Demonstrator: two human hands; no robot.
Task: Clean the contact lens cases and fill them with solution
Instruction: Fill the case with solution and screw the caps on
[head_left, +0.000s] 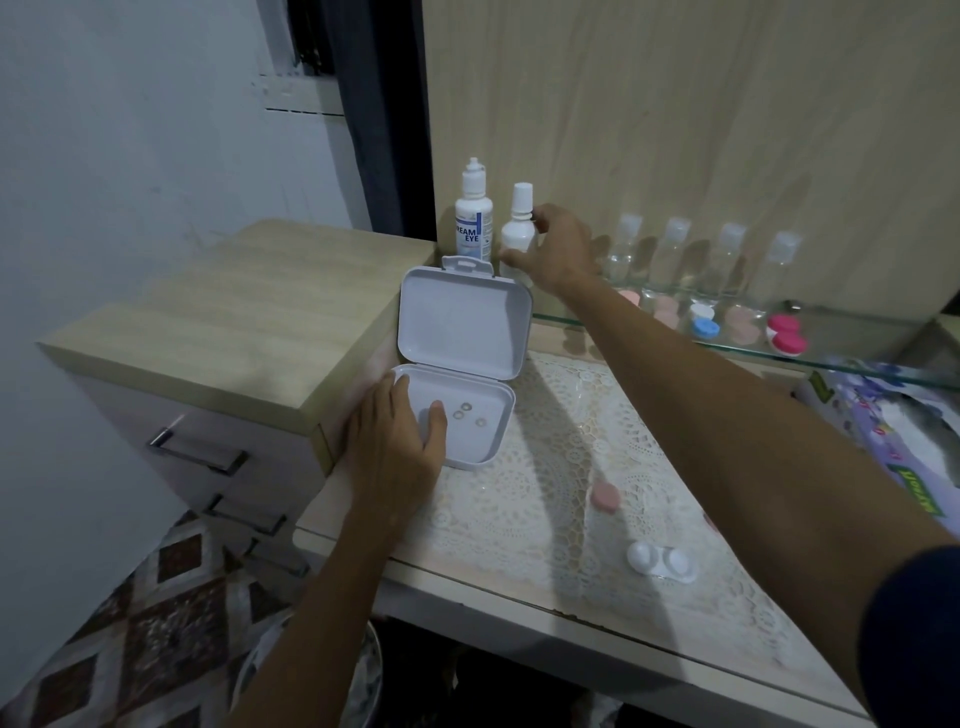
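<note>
1. My right hand (561, 244) is at the far left corner of the counter (519, 587), fingers spread around the plain white bottle (518, 228): thumb low by its base, a fingertip at its neck. The fingers look just at its surface; I cannot tell if they have closed on it yet.
2. That bottle stands upright, long axis vertical, cap up, just right of the labelled solution bottle (474, 213). My right hand is the nearer one by far.
3. My left hand (397, 441) rests flat, fingers straight, on the left rim of the open white box (467, 415), thumb reaching inside. The lid stands upright, hinge on the far side.
4. The open lens case (661, 561) lies near the front edge, well apart from both hands, its long axis running left to right, both wells facing up.
5. I judge the bottle must travel toward me and rightward, then tip nozzle-down over those wells.
6. A pink cap (605, 496) lies between box and case.
</note>
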